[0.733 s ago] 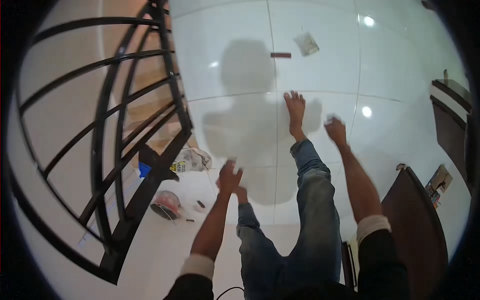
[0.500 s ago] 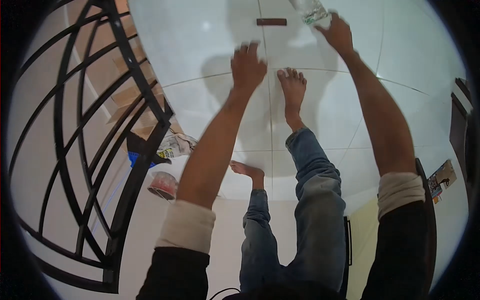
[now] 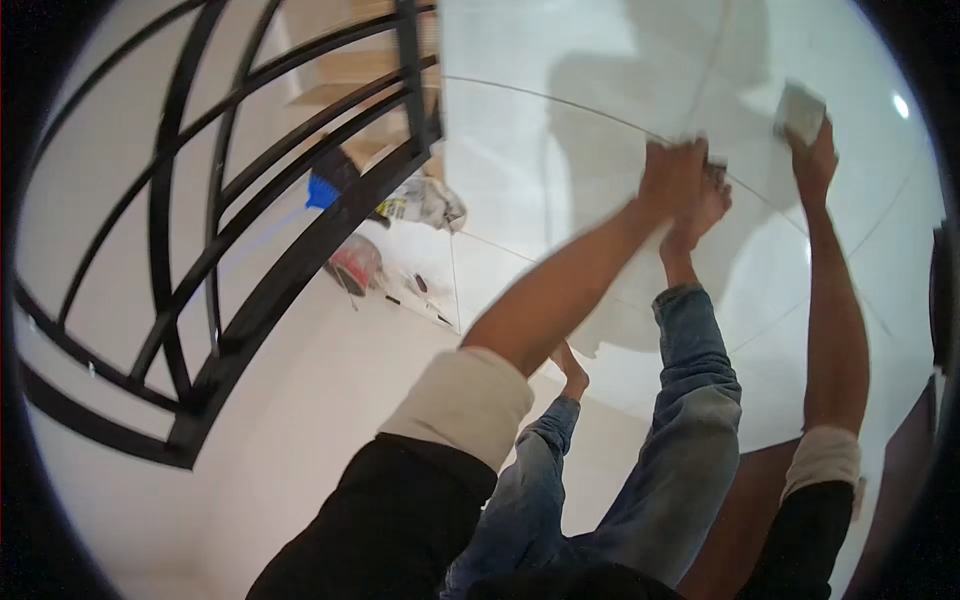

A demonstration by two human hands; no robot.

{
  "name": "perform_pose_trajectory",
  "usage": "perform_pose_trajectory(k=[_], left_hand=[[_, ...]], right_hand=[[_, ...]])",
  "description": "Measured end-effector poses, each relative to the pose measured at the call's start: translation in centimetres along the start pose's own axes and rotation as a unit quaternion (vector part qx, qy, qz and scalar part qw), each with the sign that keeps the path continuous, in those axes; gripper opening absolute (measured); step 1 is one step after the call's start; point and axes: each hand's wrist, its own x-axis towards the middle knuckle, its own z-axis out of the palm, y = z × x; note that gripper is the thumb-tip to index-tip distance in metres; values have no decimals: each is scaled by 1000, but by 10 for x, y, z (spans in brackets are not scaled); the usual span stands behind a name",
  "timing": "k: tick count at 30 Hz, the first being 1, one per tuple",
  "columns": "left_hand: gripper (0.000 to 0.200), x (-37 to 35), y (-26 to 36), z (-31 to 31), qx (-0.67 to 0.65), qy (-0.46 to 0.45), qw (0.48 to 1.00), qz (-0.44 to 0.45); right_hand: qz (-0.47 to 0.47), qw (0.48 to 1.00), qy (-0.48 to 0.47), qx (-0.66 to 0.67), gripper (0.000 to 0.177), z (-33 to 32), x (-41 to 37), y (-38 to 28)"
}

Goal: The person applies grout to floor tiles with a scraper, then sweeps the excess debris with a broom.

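Observation:
My left hand point(image 3: 672, 180) is low over the tiled floor, in front of my bare foot point(image 3: 697, 222) and partly covering it. Its fingers are curled down and blurred. A small dark bit point(image 3: 716, 166) shows at the fingertips, but what it belongs to is hidden. Off to the right, my right hand point(image 3: 815, 165) is closed around the near end of a pale, greyish, block-shaped piece point(image 3: 801, 112). Motion blur hides its exact kind.
A black metal railing point(image 3: 290, 290) curves along the left. Beyond it are a blue-headed broom point(image 3: 321, 190), a crumpled printed bag point(image 3: 425, 203), a red bucket point(image 3: 355, 265) and cardboard point(image 3: 350, 75). White tiles point(image 3: 500, 150) cover the floor.
The view has swung, shifting the railing and floor. My right hand has closed on the pale piece beside it. The dark brown strip seen on the floor no longer shows; my left hand is lower.

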Motion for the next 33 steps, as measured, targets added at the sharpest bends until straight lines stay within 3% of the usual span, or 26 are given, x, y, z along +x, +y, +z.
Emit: perform_pose_trajectory(k=[1,2,3,4,5,6,7,8,9,11,14,15,17,19,21,22,23,25,26,27,28,29,30,33], left_hand=[[24,-47,11,-30,-110,13,994,3],[29,-88,11,-33,-131,-39,988,-66],[32,-132,12,-39,-148,-90,973,-150],[29,-179,16,-49,-176,-51,965,-188],[25,-220,24,-73,-227,-48,948,-217],[25,-257,30,-93,-245,-64,927,-278],[27,-293,33,-107,-277,-56,907,-314],[26,-333,36,-122,-299,-30,898,-322],[26,-371,37,-139,-321,-1,889,-327],[24,-439,39,-166,-376,29,855,-355],[25,-532,25,-179,-430,88,825,-355],[26,-560,18,-184,-452,105,810,-357],[25,-618,-7,-193,-471,123,804,-342],[22,-658,-56,-169,-507,207,763,-342],[23,-714,-100,-169,-512,298,722,-358],[21,-741,-127,-178,-521,328,690,-379],[21,-772,-159,-173,-528,326,667,-412],[24,-832,-221,-175,-517,387,595,-478],[24,-861,-258,-168,-481,429,609,-462],[26,-885,-295,-164,-532,428,567,-461],[28,-911,-326,-171,-541,448,534,-471],[29,-940,-352,-193,-521,431,538,-504],[30,-959,-381,-186,-503,493,525,-478],[29,-1003,-457,-218,-565,495,471,-462]], right_hand=[[21,998,-52,26,48,-8,-25,-18],[36,996,-78,6,37,-21,-49,-52],[79,987,-140,-24,37,-31,-73,-71],[74,978,-195,-3,42,-40,-98,-86],[60,965,-247,-63,40,-56,-116,-116],[69,965,-249,-46,34,-66,-141,-136],[-42,975,-206,-66,37,-77,-166,-155],[-9,954,-291,-77,34,-102,-179,-210],[-9,942,-312,-125,29,-107,-196,-235],[-103,947,-301,-46,28,-127,-234,-278],[-99,924,-363,-74,25,-166,-277,-352],[-92,920,-366,-100,25,-185,-295,-376],[-187,932,-275,-141,26,-212,-334,-384],[-122,920,-302,-217,38,-203,-357,-377],[-152,918,-253,-266,42,-211,-392,-387],[-148,918,-243,-275,36,-205,-415,-410],[-212,913,-180,-298,34,-196,-437,-402],[-83,947,-223,-215,28,-173,-495,-458],[-114,938,-238,-224,26,-156,-508,-455],[-144,928,-256,-228,23,-140,-518,-448],[-43,934,-312,-172,18,-123,-547,-499],[-82,930,-317,-167,16,-100,-563,-517],[-87,926,-337,-148,16,-81,-579,-538],[-91,911,-363,-172,17,1,-609,-620]])
